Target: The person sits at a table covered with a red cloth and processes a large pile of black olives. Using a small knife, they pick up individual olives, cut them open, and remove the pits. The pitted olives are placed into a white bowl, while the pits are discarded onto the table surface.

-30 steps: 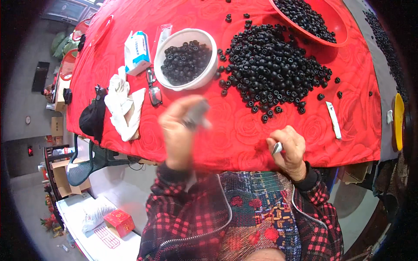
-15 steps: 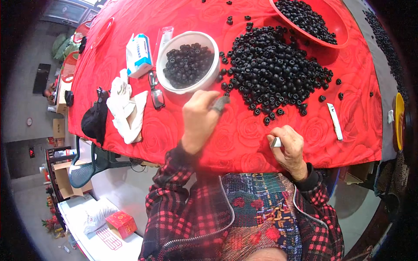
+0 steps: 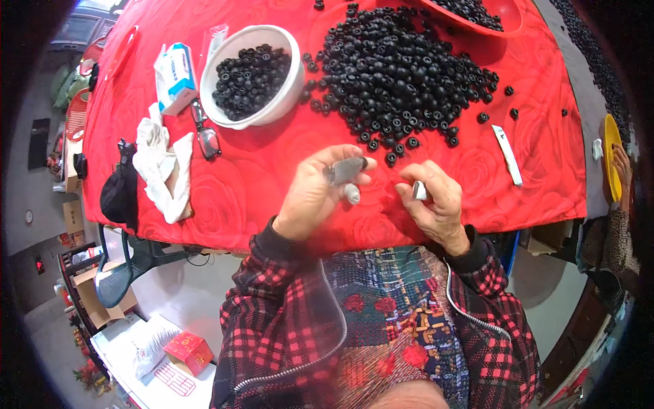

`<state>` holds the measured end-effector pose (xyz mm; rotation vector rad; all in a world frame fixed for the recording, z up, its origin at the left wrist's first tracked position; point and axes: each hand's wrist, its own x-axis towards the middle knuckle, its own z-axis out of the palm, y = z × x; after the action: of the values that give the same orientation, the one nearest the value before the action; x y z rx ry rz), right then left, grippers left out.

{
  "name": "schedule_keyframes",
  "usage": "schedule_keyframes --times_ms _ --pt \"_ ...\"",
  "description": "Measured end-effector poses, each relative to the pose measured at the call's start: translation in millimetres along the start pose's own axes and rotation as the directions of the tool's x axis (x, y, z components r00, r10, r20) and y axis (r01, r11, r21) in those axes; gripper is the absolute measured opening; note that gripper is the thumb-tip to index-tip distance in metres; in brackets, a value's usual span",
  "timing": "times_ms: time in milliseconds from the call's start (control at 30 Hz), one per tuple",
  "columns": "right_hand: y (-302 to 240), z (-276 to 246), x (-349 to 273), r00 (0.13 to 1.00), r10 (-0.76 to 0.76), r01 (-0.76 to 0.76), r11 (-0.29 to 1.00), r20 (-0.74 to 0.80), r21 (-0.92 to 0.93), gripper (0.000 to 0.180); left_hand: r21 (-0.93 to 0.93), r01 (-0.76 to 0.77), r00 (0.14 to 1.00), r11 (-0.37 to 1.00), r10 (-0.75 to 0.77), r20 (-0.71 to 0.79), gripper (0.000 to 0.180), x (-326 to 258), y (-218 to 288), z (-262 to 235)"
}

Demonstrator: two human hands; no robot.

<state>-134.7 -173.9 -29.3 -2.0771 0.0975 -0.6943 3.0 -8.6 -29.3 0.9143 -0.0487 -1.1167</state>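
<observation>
My left hand is over the red cloth in front of the pile, its thumb and index finger apart. A grey cover wraps the index finger, and a pale wrap is on the thumb. The dark spot at the index fingertip is too small to identify. To its right, my right hand is closed on a small silvery-white tool, with most of it hidden in the fingers. Beyond both hands lies a heap of small round black pieces with holes. More of them fill part of a white bowl at the left.
Left of the bowl are a tissue box, eyeglasses, white gloves and a black cap. A red basin stands beyond the heap. A white strip lies at the right. Another person's hand touches a yellow tray.
My left hand has moved from beside the bowl back toward my right hand, and its thumb now shows. The whole view has shifted, and another person's hand has appeared at the yellow tray.
</observation>
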Motion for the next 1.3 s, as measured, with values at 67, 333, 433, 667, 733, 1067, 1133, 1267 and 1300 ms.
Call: schedule_keyframes --times_ms 67,333,433,667,733,1067,1133,1267,1300 --pt "-7.4 -3.0 1.4 0.999 0.032 -0.033 0.995 0.012 0.091 0.032 -0.021 0.078 0.996 0.997 -0.077 0.052 0.031 -7.9 -4.7 8.9" --pt "-12.3 1.6 0.9 0.992 -0.028 0.011 0.990 0.122 0.140 0.035 0.061 0.131 0.987 0.990 -0.136 0.085 0.029 -32.0 -18.5 30.9" --pt "-10.0 -2.4 0.3 0.980 -0.100 0.072 0.985 0.174 0.158 0.035 0.138 0.195 0.979 0.971 -0.201 0.035 0.025 -38.9 -14.3 36.4" --pt "-26.3 -15.6 5.8 0.936 -0.210 0.131 0.953 0.282 0.274 0.031 0.287 0.352 0.914 0.891 -0.394 0.099 0.019 -44.1 -1.8 28.8" --pt "-27.6 -13.3 1.5 0.955 -0.240 0.204 0.958 0.174 0.200 0.032 0.260 0.299 0.936 0.918 -0.335 0.105 0.021 -44.7 -7.1 28.1" --pt "-44.5 -24.5 -0.4 0.915 -0.399 0.400 0.916 0.063 -0.003 0.034 0.084 0.050 0.990 0.995 -0.060 0.129 0.024 -56.1 -12.7 49.1" --pt "-51.2 -27.6 6.6 0.955 -0.287 0.278 0.953 0.071 0.120 0.040 0.127 -0.041 0.988 0.991 0.022 0.151 0.025 -54.0 -16.0 43.2" --pt "-42.9 -33.7 -0.3 0.979 0.048 -0.094 0.968 0.196 0.232 0.034 0.191 -0.035 0.996 0.981 0.017 0.092 0.023 -53.8 -17.5 43.0" --pt "-43.0 -32.2 -0.9 0.977 0.053 -0.094 0.976 0.205 0.198 0.033 0.193 -0.043 0.995 0.980 0.024 0.099 0.023 -54.4 -17.4 42.5"
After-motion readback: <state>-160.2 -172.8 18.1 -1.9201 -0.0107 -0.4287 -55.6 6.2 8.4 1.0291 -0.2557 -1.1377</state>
